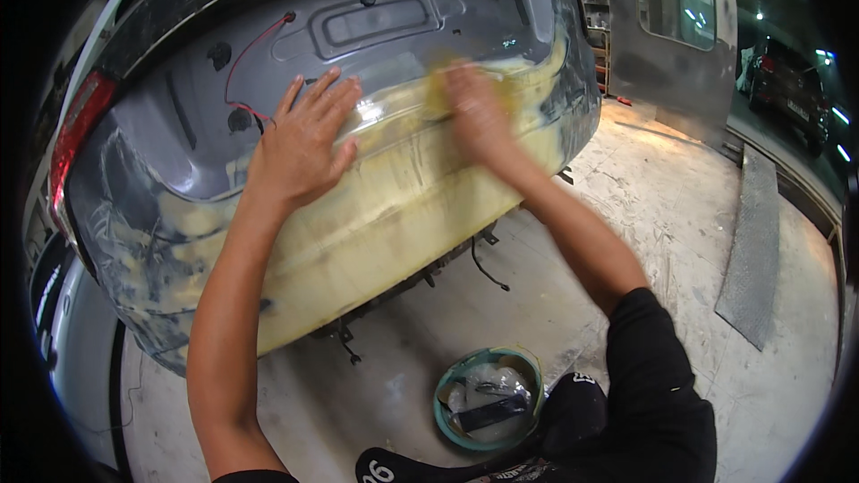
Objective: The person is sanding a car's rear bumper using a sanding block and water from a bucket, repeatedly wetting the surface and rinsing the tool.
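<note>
In front of me is a car's rear trunk panel [376, 188], dark grey above, with a broad band of pale yellow filler across its lower half. My left hand [300, 139] lies on it with fingers spread, at the upper edge of the filler, holding nothing. Further right, my right hand [474, 107] presses against the same band and is smeared by motion. Under and around its fingers shows a blurred yellow pad [437, 89], like a sponge or cloth. Wet, shiny streaks lie on the panel between the hands.
A green bucket [442, 420] of cloudy water stands on the concrete floor, with a black block [492, 412] inside. Red wires [229, 80] hang from a panel hole. Red tail lights [82, 130] flank the trunk. A grey metal strip [750, 255] lies at right.
</note>
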Demonstrator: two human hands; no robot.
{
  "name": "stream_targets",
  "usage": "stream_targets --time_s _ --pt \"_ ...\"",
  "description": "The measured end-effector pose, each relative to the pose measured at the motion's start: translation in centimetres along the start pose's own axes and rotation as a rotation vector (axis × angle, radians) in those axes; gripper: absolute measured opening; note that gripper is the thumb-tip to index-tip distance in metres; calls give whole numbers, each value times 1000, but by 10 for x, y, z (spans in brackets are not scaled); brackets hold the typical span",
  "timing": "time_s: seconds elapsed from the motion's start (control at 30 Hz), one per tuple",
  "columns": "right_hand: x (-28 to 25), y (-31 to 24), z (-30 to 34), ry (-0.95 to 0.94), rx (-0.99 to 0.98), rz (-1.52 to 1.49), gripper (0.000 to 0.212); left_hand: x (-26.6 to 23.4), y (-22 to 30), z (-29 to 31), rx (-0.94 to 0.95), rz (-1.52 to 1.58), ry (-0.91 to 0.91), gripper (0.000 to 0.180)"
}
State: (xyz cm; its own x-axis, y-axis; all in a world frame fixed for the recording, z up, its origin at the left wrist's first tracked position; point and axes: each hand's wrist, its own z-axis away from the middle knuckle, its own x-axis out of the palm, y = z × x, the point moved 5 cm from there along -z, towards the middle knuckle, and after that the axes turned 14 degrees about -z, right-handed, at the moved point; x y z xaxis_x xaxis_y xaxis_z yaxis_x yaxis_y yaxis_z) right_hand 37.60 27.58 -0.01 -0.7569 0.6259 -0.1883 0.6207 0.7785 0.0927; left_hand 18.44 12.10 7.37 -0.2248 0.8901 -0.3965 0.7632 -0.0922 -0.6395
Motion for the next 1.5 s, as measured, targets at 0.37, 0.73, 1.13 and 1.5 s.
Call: stream_targets --time_s 0.37,0.73,1.13,1.5 --pt "-51 84 2 52 228 -299 35 -35 -25 86 10 48 49 55" --pt "13 -181 -27 -45 -189 -443 42 -58 -50 126 -103 -41 88 56" --pt "42 -225 -28 34 -149 -423 29 -51 -65 159 -186 -7 241 54" --pt "-60 30 -7 -58 -84 115 38 -58 -73 164 -136 -81 308 52"
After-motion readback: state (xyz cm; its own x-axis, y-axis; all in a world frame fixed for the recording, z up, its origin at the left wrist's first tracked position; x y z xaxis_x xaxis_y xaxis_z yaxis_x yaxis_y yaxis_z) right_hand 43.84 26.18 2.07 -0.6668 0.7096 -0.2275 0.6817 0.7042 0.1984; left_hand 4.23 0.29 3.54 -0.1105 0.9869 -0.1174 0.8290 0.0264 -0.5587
